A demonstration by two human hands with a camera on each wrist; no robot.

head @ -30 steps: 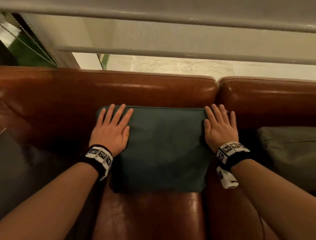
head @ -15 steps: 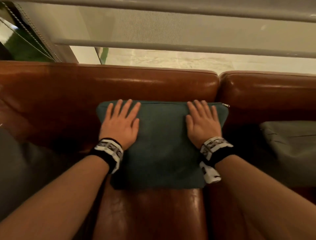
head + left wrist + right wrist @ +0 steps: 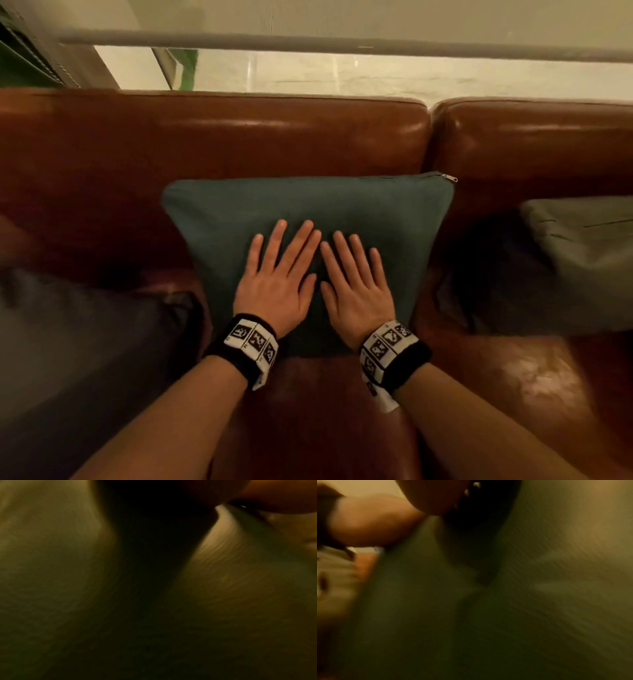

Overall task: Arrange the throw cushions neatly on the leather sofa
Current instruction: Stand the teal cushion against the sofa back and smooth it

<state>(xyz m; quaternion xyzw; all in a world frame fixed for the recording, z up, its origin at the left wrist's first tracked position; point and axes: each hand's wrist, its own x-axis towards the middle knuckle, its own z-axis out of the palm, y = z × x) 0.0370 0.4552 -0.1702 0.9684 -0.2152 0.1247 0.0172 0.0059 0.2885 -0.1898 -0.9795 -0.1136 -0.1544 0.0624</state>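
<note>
**Flat palms pressing one teal cushion, centre seat**

Both hands are lying spread and flat, holding nothing: the left hand [image 3: 277, 284] and right hand [image 3: 356, 291] are pressing side by side on the lower middle of the teal cushion [image 3: 308, 209], index fingers nearly touching.

Item 1, teal cushion, count one: standing against the backrest of the leather sofa [image 3: 212, 137], its lower edge resting on the seat. Top edge is sitting below the backrest's crest. A zip pull [image 3: 448, 177] is showing at the upper right corner, just beside the seam between the two back sections.

Item 2, further cushions, count two: a grey-green cushion [image 3: 579, 260] is lying at the right, apart from the teal one with bare leather between; a dark cushion [image 3: 78, 342] is lying at the left, its edge close to the teal cushion's lower left corner.

Item 3, wristbands, count two: left wristband [image 3: 250, 342] and right wristband [image 3: 390, 346], black with white square code markers; no readable lettering.

Open room: bare seat leather is showing in front of the teal cushion.

Both wrist views are appearing dark and blurred, showing cloth only.
</note>
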